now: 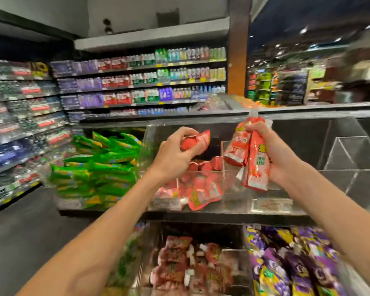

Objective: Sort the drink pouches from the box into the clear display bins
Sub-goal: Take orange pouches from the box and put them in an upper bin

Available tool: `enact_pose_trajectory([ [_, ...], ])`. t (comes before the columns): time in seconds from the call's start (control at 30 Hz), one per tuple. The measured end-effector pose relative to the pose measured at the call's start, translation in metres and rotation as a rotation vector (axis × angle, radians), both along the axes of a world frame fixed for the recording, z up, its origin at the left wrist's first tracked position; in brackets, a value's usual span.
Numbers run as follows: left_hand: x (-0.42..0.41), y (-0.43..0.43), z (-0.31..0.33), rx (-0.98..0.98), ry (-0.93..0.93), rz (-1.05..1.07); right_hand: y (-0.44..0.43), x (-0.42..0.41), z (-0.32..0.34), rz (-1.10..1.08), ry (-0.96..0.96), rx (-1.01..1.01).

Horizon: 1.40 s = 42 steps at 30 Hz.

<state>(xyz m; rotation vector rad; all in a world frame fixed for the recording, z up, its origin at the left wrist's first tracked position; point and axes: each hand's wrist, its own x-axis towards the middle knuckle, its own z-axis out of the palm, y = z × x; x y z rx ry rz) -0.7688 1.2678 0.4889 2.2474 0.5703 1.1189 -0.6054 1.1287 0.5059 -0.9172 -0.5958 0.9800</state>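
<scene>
a person's left hand (175,150) and right hand (271,154) hover over the open top of a clear display bin (212,171) on a shop shelf (222,216). there is free air above the rim and between the two wrists.

the left fingers (186,133) are curled round a single red drink pouch (198,141), held just above the heap of red pouches (201,189) in the bin below them. the right fingers (254,126) are clamped on a pair of red pouches (255,165), gripped near the upper ends. this pair is to the right of the left fingers, and an upright clear divider (222,150) stands between the two hands.

left of the left fingers, a neighbouring bin is piled with green pouches (98,171), the stack rising close to wrist height. right of the right fingers stands another clear bin (350,167) with sloping walls. below both forearms, on the lower tier, lie dark red pouches (179,263) and purple pouches (286,263). beyond the fingers, across the aisle, shelves of bottled drinks (141,82) fill the wall, blurred.

the single pouch lies roughly level, its long axis running left to right and its free end pointing right toward the pair. the pair hangs with long axes near upright, lower ends pointing down, right of the divider. the print is too smeared to read.
</scene>
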Motion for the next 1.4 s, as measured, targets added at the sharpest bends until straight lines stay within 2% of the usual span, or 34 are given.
enact_pose_trajectory([
  [0.2,0.066,0.062,-0.005,-0.047,0.133,-0.078,0.001,0.005,0.004,-0.145,-0.028,-0.057],
  [0.37,0.107,0.091,-0.014,0.001,0.279,-0.18,-0.005,0.017,0.001,-0.206,-0.059,-0.132],
  [0.57,0.136,0.121,-0.035,-0.283,0.235,-0.234,-0.004,0.032,-0.004,-0.273,-0.095,-0.168],
  [0.63,0.149,0.126,-0.039,-0.308,0.274,-0.229,-0.003,0.036,-0.004,-0.284,-0.107,-0.192],
  [0.73,0.153,0.108,-0.03,-0.389,0.403,-0.393,0.001,0.041,-0.003,-0.288,-0.106,-0.193],
  [0.83,0.158,0.108,-0.03,-0.285,0.531,-0.452,0.005,0.042,-0.004,-0.268,-0.115,-0.196],
  [0.93,0.161,0.117,-0.029,-0.143,0.638,-0.424,0.009,0.043,-0.006,-0.262,-0.121,-0.21],
  [1.17,0.146,0.114,-0.038,-0.1,0.692,-0.486,0.012,0.035,-0.012,-0.242,-0.089,-0.203],
  [1.2,0.142,0.111,-0.034,-0.053,0.68,-0.463,0.012,0.033,-0.012,-0.236,-0.087,-0.199],
  [1.27,0.129,0.103,-0.018,-0.002,0.533,-0.357,0.013,0.03,-0.011,-0.225,-0.101,-0.201],
  [1.33,0.109,0.087,0.004,-0.109,0.311,-0.343,0.016,0.028,-0.009,-0.209,-0.116,-0.206],
  [1.4,0.082,0.067,0.023,-0.251,0.162,-0.466,0.02,0.027,-0.007,-0.175,-0.112,-0.188],
])
